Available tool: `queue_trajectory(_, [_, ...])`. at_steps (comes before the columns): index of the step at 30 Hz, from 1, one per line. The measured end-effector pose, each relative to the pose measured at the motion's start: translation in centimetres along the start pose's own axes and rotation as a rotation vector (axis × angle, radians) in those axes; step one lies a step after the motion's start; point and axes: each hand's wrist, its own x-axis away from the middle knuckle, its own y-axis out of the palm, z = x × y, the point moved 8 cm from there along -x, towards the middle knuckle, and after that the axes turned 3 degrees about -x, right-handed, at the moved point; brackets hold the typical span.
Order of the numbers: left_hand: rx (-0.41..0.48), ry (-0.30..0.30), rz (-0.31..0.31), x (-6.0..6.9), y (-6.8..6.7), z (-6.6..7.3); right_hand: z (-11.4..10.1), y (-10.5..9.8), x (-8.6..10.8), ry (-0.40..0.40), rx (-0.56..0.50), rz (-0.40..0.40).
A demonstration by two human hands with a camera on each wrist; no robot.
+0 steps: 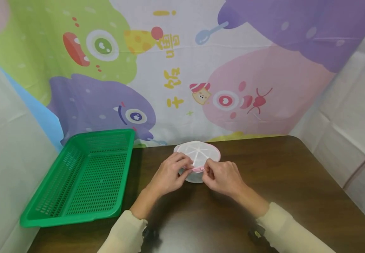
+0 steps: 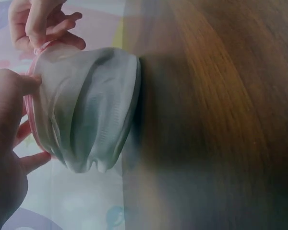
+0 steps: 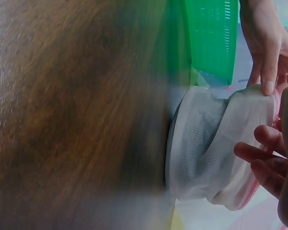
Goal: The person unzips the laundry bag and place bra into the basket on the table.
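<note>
Before me, a round white mesh bag (image 1: 198, 150) is standing on the brown wood-grain table (image 1: 296, 182), near its back edge. I am pinching the bag's near rim with my left hand (image 1: 170, 172) on the left and my right hand (image 1: 223, 175) on the right, and its pink zip (image 1: 198, 169) is running between them. Left of my hands, apart from the bag, a green rectangular plastic basket (image 1: 68, 220) is sitting along the table's left side. Behind the table, a printed cloth backdrop (image 1: 174, 128) is hanging; white cloth panels (image 1: 343, 140) are flanking both sides.
</note>
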Motion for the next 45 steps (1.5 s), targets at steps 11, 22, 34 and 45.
queue_trajectory(11, [-0.044, 0.048, 0.046, -0.1, 0.3, 0.1, -0.9, 0.4, -0.2, -0.004, 0.012, -0.029])
queue_trajectory(22, [-0.101, 0.043, 0.044, -0.3, 0.6, 0.7, -1.6, 1.1, -0.2, -0.022, 0.033, -0.020])
queue_trajectory(34, [-0.077, 0.045, 0.029, -0.1, 0.4, 0.3, -1.2, 1.1, 0.1, -0.005, 0.018, -0.036])
queue_trajectory(45, [-0.041, 0.032, 0.052, 0.1, -0.3, -0.5, 0.6, 0.5, 0.4, 0.038, 0.027, -0.024])
